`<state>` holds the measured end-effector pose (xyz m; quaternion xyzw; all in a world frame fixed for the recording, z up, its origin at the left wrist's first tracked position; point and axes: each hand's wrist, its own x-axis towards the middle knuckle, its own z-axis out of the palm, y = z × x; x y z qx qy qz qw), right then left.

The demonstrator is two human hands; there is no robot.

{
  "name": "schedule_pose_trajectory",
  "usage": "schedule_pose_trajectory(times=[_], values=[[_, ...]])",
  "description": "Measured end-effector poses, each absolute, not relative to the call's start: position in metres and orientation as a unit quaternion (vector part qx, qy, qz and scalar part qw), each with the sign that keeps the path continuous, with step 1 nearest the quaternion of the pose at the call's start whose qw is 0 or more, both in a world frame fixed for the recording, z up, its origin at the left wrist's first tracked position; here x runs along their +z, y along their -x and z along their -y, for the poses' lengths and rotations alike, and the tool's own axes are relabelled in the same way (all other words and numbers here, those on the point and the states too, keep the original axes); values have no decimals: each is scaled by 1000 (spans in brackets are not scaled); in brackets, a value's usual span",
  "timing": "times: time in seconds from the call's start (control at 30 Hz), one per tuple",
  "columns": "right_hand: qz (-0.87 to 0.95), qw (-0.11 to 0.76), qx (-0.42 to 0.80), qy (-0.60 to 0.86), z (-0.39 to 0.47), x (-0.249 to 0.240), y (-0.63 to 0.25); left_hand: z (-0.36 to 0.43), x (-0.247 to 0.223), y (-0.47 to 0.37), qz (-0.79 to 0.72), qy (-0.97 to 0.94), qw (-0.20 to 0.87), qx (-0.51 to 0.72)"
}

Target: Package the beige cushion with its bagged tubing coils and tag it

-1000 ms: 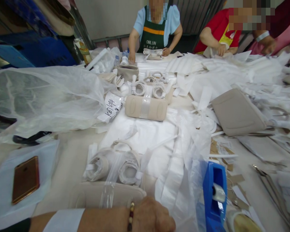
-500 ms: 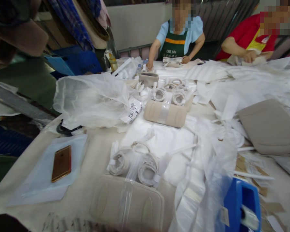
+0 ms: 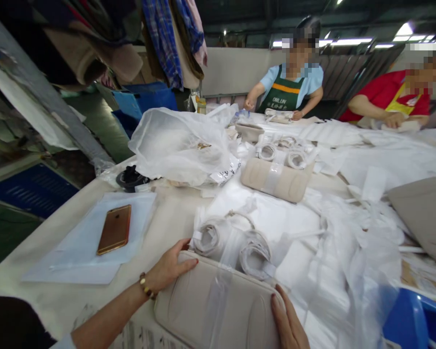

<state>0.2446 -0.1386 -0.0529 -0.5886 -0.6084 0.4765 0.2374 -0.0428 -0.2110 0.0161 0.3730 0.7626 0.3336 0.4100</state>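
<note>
Head view: at the bottom centre of the frame, the left hand (image 3: 169,269) and right hand (image 3: 288,322) grip opposite ends of a beige pad (image 3: 218,308). Two strap rolls (image 3: 232,242) lie just above it; a phone (image 3: 114,229) sits at left.

The beige pad (image 3: 218,305) under the hands looks like matt, smooth leather-like material with stitched ridges, banded by glossy clear tape (image 3: 212,310). The rolled straps (image 3: 254,254) behind it are woven cloth, off-white and dull. The phone (image 3: 114,229) has a shiny coppery metal back. The big bag (image 3: 178,143) is thin, crinkled, translucent plastic. The table (image 3: 167,218) wears matt cream cloth.
</note>
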Motion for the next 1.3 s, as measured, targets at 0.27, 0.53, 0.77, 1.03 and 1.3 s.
schedule_pose_trajectory(times=[0.27, 0.53, 0.77, 1.03, 1.3], values=[[660, 269, 458, 531, 126, -16, -229, 205, 1, 49, -676, -344, 487, 433], [670, 244, 433, 551, 175, -12, -211, 240, 0, 54, -676, -368, 486, 414], [683, 260, 418, 539, 178, -31, -209, 247, 10, 53, -784, -477, 253, 306], [689, 239, 403, 553, 174, -43, -214, 220, 18, 7, -764, -624, 105, 126], [700, 301, 305, 571, 178, -70, -206, 217, -40, 21, -745, -656, -121, 16]])
